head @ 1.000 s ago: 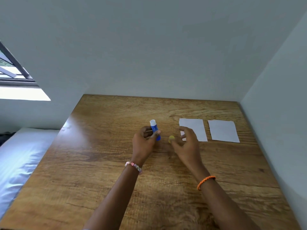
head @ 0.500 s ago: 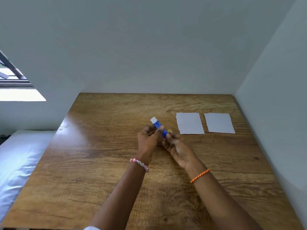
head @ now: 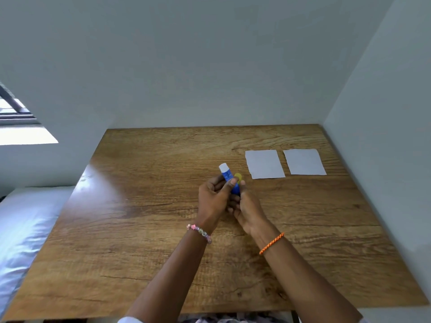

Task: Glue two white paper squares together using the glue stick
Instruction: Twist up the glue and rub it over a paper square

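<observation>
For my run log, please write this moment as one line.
left hand: grips glue stick | right hand: holds its lower end | yellow cap: on table | paper squares: apart, unglued

Walls [head: 210, 66]: plain pale grey-white — one behind the far edge of the table, another [head: 384, 113] along its right side, meeting in a corner at far right.
Table [head: 140, 229]: wood-grain top, brown, pushed into that corner; sheen of daylight on the left part.
Window [head: 14, 110]: far left, dark frame, bright sill below — only partly in view.
Bedding [head: 21, 229]: pale, left of the table, lower down.
</observation>
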